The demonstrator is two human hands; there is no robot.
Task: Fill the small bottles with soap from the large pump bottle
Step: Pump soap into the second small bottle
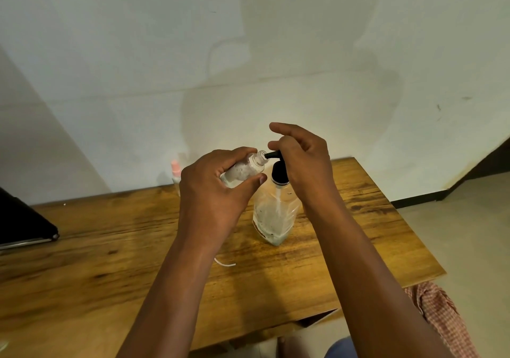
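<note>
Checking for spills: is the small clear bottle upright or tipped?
Tipped: the small clear plastic bottle in the left hand leans mouth-first toward the black pump spout.

A: Where does the camera sit?
B: On the person's head, looking forward and down over both forearms at the wooden table (110, 261).
A: How near?
B: Close; the left hand (212, 192) and right hand (303, 162) meet mid-frame. The wide lens also takes in the wall (248, 54) behind.
A: Any second view?
B: No, one only.
</note>
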